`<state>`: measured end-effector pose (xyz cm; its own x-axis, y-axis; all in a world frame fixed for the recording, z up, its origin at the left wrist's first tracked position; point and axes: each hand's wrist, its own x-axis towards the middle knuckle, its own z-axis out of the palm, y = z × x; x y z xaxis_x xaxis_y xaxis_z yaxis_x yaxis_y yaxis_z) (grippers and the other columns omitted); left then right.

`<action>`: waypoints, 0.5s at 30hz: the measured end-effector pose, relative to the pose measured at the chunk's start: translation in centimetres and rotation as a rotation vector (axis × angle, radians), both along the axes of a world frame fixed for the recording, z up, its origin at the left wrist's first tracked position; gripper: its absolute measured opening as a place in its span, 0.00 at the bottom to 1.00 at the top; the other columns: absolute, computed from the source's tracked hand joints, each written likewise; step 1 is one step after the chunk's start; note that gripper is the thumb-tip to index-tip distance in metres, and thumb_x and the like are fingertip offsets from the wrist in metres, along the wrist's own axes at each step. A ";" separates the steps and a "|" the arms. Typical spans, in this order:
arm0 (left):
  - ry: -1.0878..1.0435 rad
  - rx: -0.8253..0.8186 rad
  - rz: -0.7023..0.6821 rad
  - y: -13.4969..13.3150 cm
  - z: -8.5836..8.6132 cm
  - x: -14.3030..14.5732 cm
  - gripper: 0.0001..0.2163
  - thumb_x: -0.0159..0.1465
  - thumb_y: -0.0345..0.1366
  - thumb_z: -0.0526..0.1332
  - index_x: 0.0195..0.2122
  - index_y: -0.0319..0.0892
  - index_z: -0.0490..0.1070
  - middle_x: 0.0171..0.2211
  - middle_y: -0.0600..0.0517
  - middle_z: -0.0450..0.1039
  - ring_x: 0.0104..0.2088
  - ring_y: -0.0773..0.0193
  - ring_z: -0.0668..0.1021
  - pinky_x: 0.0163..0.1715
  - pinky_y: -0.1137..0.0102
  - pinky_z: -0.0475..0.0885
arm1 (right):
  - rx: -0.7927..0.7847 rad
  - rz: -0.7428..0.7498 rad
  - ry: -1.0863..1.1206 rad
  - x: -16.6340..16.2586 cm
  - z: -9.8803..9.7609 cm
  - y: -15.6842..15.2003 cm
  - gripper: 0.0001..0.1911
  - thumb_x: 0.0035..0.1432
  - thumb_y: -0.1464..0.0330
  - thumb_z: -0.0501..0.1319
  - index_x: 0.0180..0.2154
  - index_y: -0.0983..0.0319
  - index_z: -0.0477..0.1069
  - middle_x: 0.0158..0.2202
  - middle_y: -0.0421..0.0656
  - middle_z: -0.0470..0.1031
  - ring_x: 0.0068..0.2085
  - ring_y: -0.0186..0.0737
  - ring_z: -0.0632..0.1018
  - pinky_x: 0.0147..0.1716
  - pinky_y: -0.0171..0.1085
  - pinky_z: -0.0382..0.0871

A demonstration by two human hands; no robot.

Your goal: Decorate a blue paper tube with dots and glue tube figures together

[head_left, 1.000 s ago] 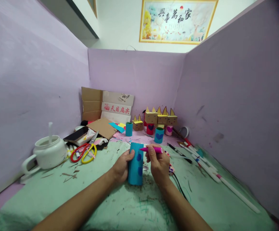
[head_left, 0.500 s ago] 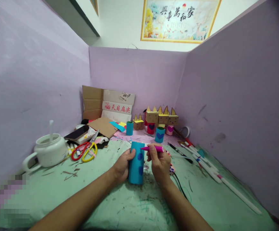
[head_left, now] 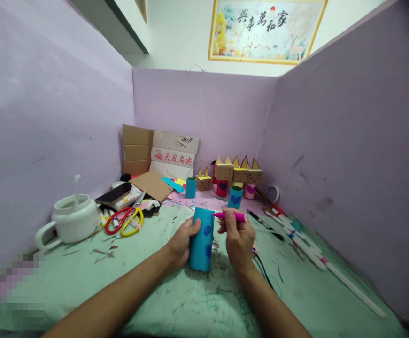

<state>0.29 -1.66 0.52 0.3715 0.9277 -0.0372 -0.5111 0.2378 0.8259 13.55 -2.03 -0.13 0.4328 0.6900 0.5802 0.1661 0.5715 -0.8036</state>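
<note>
Upright in the middle stands a blue paper tube (head_left: 197,251) with dark blue round spots on its right side. My left hand (head_left: 182,240) is wrapped round its left side, the thumb pressing on the front near the top. A pink marker (head_left: 237,217) is pinched in my right hand (head_left: 238,237), its tip pointing left at the tube's upper right edge. Whether the tip touches the paper I cannot tell. Behind the hands are a shorter blue tube with a heart (head_left: 235,198), a plain blue tube (head_left: 190,188) and several cardboard cat heads (head_left: 224,172).
Red-and-yellow scissors (head_left: 132,219), a phone (head_left: 117,193) and a white mug (head_left: 75,219) lie or stand at the left. Several white pens (head_left: 304,246) and a black pen (head_left: 265,224) lie at the right. Cardboard (head_left: 172,152) leans on the back wall.
My right hand has shifted slightly right with the marker, whose tip is now nearer the tube's right edge. The tube has turned a little in my left hand.
</note>
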 end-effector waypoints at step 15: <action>0.040 0.011 0.005 -0.1 0.1 0.3 0.16 0.57 0.43 0.68 0.40 0.39 0.70 0.26 0.50 0.73 0.26 0.62 0.76 0.28 0.68 0.73 | 0.050 0.021 0.029 -0.1 0.2 0.1 0.21 0.60 0.51 0.59 0.33 0.63 0.72 0.20 0.36 0.70 0.20 0.34 0.72 0.21 0.35 0.68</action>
<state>0.61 -1.75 0.57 0.3653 0.9300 -0.0414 -0.4786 0.2258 0.8485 13.47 -1.98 0.06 0.4357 0.6691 0.6020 0.1312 0.6145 -0.7780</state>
